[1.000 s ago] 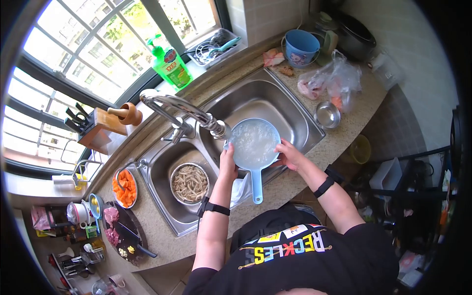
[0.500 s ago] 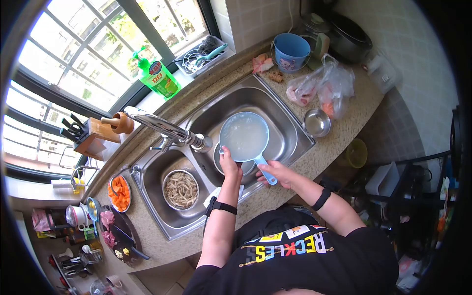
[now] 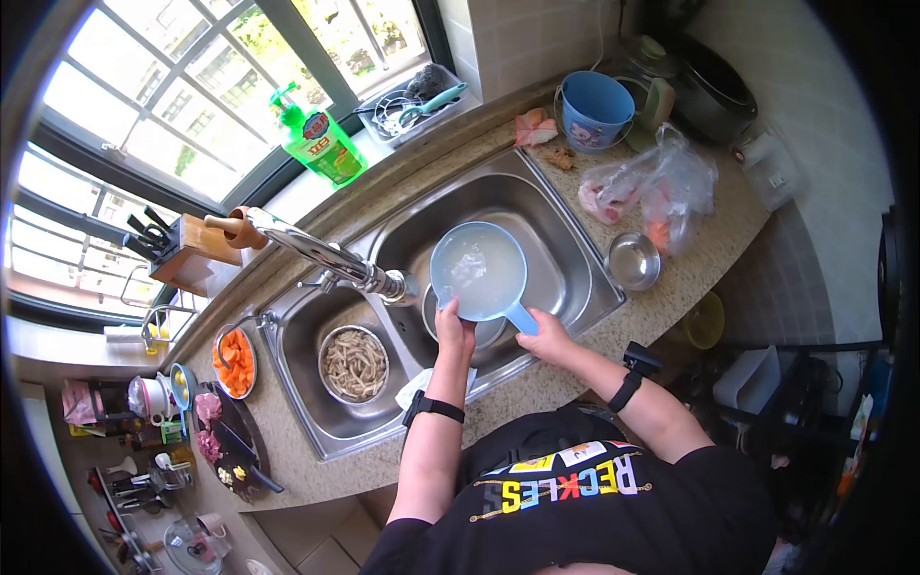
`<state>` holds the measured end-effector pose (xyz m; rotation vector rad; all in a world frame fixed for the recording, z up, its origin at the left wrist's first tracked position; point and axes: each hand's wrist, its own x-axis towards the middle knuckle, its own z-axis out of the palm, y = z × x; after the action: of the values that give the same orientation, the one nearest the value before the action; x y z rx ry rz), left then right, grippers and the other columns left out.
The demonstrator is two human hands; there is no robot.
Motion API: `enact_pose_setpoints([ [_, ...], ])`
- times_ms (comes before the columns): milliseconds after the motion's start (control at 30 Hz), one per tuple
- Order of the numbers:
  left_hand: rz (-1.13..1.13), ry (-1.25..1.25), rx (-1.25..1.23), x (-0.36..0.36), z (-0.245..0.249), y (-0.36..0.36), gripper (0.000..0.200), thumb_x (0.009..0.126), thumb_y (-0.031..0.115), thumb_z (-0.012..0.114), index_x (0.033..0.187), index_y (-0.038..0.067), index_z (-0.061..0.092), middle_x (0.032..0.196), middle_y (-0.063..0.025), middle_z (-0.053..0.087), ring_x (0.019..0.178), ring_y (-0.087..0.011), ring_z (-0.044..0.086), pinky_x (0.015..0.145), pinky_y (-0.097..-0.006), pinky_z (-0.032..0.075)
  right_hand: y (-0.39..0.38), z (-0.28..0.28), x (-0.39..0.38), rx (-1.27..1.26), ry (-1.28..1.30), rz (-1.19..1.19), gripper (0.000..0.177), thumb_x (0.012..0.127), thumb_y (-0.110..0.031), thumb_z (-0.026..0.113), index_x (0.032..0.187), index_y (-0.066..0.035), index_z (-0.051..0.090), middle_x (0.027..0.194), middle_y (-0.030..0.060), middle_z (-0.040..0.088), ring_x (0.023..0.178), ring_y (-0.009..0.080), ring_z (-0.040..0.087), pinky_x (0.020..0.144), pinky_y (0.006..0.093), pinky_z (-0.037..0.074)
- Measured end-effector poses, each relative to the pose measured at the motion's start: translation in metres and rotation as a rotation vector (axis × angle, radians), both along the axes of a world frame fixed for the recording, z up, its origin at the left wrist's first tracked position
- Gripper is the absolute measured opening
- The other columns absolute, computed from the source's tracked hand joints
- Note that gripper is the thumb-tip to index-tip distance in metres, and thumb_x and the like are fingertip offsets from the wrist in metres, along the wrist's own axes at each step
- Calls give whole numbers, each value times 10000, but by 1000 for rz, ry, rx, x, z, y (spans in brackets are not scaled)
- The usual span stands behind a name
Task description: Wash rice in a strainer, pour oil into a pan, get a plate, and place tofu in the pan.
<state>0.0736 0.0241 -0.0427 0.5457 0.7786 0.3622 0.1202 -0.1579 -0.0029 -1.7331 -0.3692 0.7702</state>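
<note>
A light blue plastic water ladle [image 3: 518, 314] with cloudy whitish water in it is held over the right sink basin [image 3: 565, 264]. My left hand [image 3: 454, 331] is closed on its near-left rim. Around the end of its handle, my right hand [image 3: 544, 337] is wrapped. Partly hidden under the ladle, a round metal bowl [image 3: 491, 333] sits in the same basin. The left basin [image 3: 316, 407] holds a metal bowl of pale brown strips [image 3: 355, 366], whose kind I cannot make out.
A chrome faucet [image 3: 335, 259] reaches over the sink from the window side. Left are orange chunks [image 3: 235, 362] in a dish and a cutting board with meat [image 3: 208, 446] and a knife [image 3: 266, 479]. Right are a small metal bowl [image 3: 633, 261], plastic bags [image 3: 680, 182] and a blue bucket [image 3: 596, 113].
My right hand has shifted on the ladle's handle and now covers its end. The water's surface shows a brighter ripple. The whole view has shifted slightly.
</note>
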Motion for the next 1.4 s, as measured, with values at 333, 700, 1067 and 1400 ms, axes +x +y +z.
enact_pose_setpoints([
  [333, 93, -180, -80, 11, 25, 15, 470, 930, 407, 340, 1234, 63, 443, 1247, -112, 478, 1156, -286, 446, 977, -441, 352, -7, 6, 11, -63, -103, 40, 219, 666, -132, 582, 848, -18, 540, 679, 104, 554, 615, 200, 531, 594, 325, 429],
  [700, 36, -39, -93, 3, -16, 26, 363, 922, 321, 407, 1177, 76, 489, 1168, -91, 539, 1079, -287, 508, 934, -441, 407, -13, 49, 16, -126, -227, 83, 217, 663, -129, 579, 834, 0, 546, 674, 159, 569, 618, 253, 568, 597, 343, 441],
  [1067, -35, 91, -173, -19, -27, 22, 283, 875, 67, 433, 1151, 28, 482, 1106, -123, 539, 1017, -311, 530, 865, -440, 459, -19, 58, 17, -142, -350, 42, 215, 648, -129, 581, 817, 1, 548, 670, 169, 572, 617, 275, 584, 587, 351, 441],
  [1400, -118, 130, -113, -33, -21, 23, 347, 890, 99, 467, 1212, -4, 385, 1133, -206, 492, 1060, -333, 509, 933, -442, 430, -23, 60, 8, -218, -409, 24, 214, 643, -133, 591, 803, -2, 538, 696, 196, 579, 661, 343, 587, 595, 377, 446],
])
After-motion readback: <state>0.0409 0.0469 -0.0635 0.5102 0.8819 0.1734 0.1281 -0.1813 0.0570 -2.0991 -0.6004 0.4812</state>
